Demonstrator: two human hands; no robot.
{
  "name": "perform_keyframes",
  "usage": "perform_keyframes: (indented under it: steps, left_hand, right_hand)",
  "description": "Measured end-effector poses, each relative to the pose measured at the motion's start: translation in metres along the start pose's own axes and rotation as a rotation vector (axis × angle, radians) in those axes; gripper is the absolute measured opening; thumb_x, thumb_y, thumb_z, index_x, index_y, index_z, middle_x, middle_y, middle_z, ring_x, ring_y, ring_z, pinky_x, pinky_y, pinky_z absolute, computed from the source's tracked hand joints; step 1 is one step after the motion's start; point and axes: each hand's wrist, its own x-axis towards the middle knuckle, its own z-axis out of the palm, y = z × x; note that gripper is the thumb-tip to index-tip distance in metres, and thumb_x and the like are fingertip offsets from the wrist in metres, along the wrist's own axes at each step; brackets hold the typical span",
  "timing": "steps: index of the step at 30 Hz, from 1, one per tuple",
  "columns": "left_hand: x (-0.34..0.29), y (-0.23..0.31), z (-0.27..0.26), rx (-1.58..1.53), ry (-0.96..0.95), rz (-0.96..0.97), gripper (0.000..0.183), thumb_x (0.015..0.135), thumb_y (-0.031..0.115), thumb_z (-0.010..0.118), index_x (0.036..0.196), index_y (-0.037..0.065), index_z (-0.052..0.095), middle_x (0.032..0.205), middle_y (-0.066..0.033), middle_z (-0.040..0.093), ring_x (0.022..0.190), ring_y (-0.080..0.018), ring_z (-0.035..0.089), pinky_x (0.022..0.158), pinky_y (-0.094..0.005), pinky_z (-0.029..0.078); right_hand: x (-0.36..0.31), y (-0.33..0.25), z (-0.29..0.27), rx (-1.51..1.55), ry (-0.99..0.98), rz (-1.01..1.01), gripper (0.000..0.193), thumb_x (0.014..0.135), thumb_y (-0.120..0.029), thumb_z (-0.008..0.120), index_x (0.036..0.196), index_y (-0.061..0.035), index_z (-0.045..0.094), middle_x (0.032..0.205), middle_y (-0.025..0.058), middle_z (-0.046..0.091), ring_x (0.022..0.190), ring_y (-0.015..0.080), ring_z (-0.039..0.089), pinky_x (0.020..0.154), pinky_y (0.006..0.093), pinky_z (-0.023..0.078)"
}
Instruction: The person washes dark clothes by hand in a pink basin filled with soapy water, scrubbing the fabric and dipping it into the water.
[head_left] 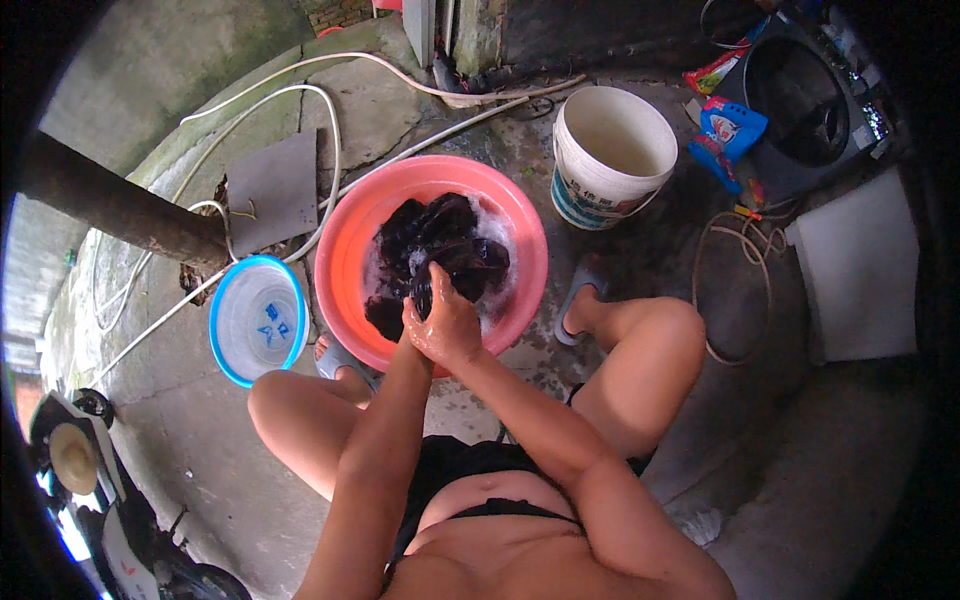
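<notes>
Soapy water and a dark, wet garment point(455, 225) fill much of a round pink tub point(530, 215) between my feet. Over the tub's near side my two hands are pressed together on a bunched part of this garment. My right hand point(452, 325) lies on top, its fingers wrapped round the dark fabric and wet with suds. My left hand point(412, 322) is closed on the same bunch, mostly hidden by the right. Most of the garment rests in the tub, crumpled, with white foam around it.
To the left stands a blue-rimmed basin point(250, 330), beside a dark post point(120, 205). A white bucket point(612, 150) with a handle stands at the far right of the tub. Hoses point(440, 140) cross the ground behind. A blue packet point(728, 135) lies by a black machine point(800, 100).
</notes>
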Motion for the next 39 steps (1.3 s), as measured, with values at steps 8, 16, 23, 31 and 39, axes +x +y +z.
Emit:
perform_keyframes:
  steps: [8, 16, 23, 31, 39]
  left_hand:
    - [0.02, -0.005, 0.057, 0.413, 0.848, 0.023, 0.048, 0.098, 0.028, 0.061, 0.141, 0.01, 0.051, 0.126, -0.0114, 0.063, 0.107, -0.0286, 0.065, 0.089, -0.043, 0.057]
    - [0.015, -0.002, 0.066, 0.62, 1.087, -0.364, 0.081, 0.088, 0.039, 0.072, 0.157, 0.016, 0.035, 0.144, -0.0125, 0.049, 0.126, -0.0341, 0.052, 0.105, -0.0597, 0.039]
    - [0.021, 0.017, 0.046, 0.469, 1.05, -0.327, 0.096, 0.087, 0.07, 0.065, 0.157, 0.012, 0.035, 0.162, -0.0157, 0.034, 0.147, -0.0423, 0.032, 0.113, -0.0705, 0.022]
    - [0.041, 0.013, 0.044, 0.676, 0.964, -0.408, 0.104, 0.081, 0.078, 0.067, 0.149, 0.001, 0.044, 0.149, -0.0213, 0.049, 0.133, -0.0391, 0.05, 0.105, -0.0609, 0.042]
    - [0.029, 0.04, -0.004, 0.069, 0.568, -0.194, 0.058, 0.104, 0.057, 0.038, 0.127, 0.011, 0.065, 0.12, -0.0116, 0.069, 0.109, -0.0304, 0.066, 0.099, -0.0456, 0.054]
  right_hand:
    - [0.049, 0.097, -0.004, -0.234, -0.015, -0.191, 0.032, 0.092, -0.025, 0.067, 0.121, -0.0125, 0.065, 0.089, 0.0175, 0.071, 0.079, 0.0427, 0.069, 0.071, 0.0509, 0.057]
    - [0.071, 0.126, 0.014, -0.745, -0.207, 0.034, 0.072, 0.087, -0.021, 0.068, 0.154, -0.0289, 0.043, 0.166, 0.0215, 0.016, 0.149, 0.0467, 0.025, 0.111, 0.0553, 0.042]
    - [0.069, 0.138, 0.052, -0.906, -0.61, 0.14, 0.065, 0.092, -0.021, 0.064, 0.155, -0.023, 0.045, 0.165, 0.0174, 0.025, 0.148, 0.0354, 0.036, 0.107, 0.0446, 0.049]
    - [0.066, 0.148, 0.048, -0.511, -0.489, 0.361, 0.046, 0.075, -0.023, 0.072, 0.115, -0.0012, 0.068, 0.115, 0.0255, 0.069, 0.113, 0.0441, 0.064, 0.098, 0.0473, 0.053]
    - [0.025, 0.014, -0.013, -0.068, -0.204, -0.173, 0.036, 0.066, -0.022, 0.072, 0.1, -0.0106, 0.066, 0.099, 0.0163, 0.061, 0.092, 0.0402, 0.064, 0.078, 0.0502, 0.055]
